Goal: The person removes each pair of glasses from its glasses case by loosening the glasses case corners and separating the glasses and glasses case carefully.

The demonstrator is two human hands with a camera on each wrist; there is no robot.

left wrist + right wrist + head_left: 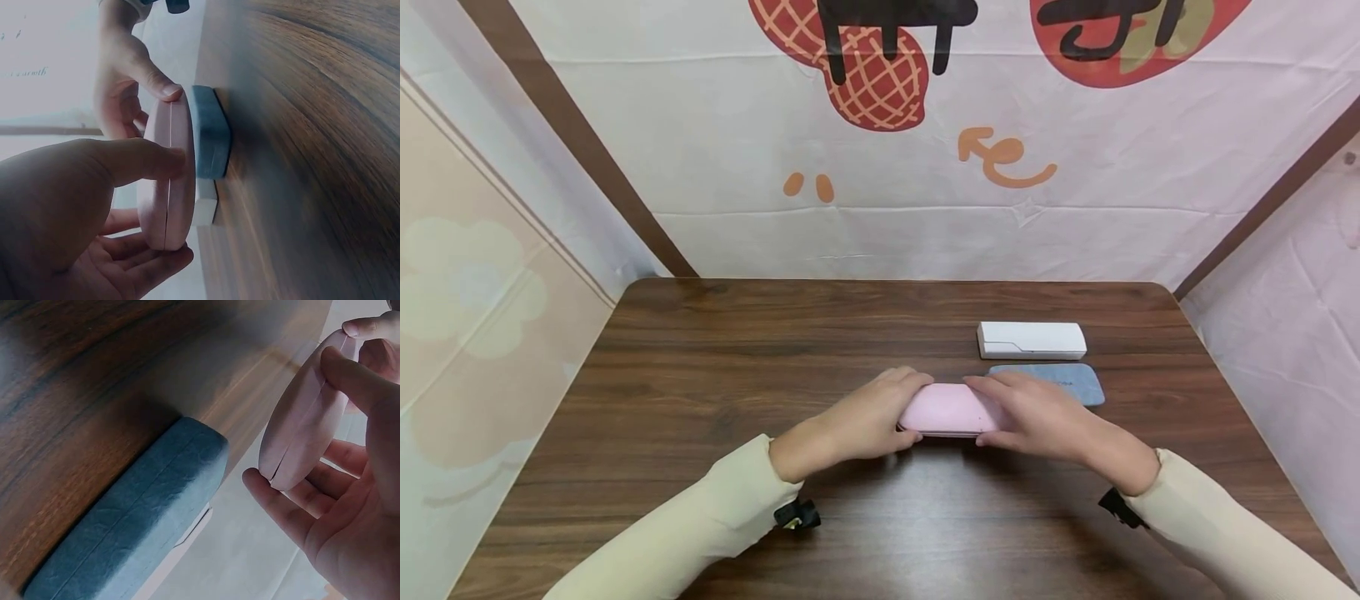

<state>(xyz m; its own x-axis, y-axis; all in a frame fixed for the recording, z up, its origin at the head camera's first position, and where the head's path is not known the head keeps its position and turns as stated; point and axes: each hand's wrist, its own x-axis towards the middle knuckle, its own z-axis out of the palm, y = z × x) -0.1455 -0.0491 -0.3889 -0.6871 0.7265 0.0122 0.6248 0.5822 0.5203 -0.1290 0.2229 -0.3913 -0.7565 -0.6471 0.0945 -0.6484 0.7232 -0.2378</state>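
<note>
Both hands are on the pink case (947, 409) at the middle of the wooden table (715, 358), a little toward the near edge. The left hand (865, 421) grips its left end, thumb on the near edge and fingers curled over the top. The right hand (1037, 414) grips the right end the same way, thumb pressed at the seam. The wrist views show the case shut, its two halves meeting in a thin line. Just beyond it lies a blue-grey case (1060, 382), partly behind the right hand. Farther back sits a white case (1032, 340), flat and closed.
</note>
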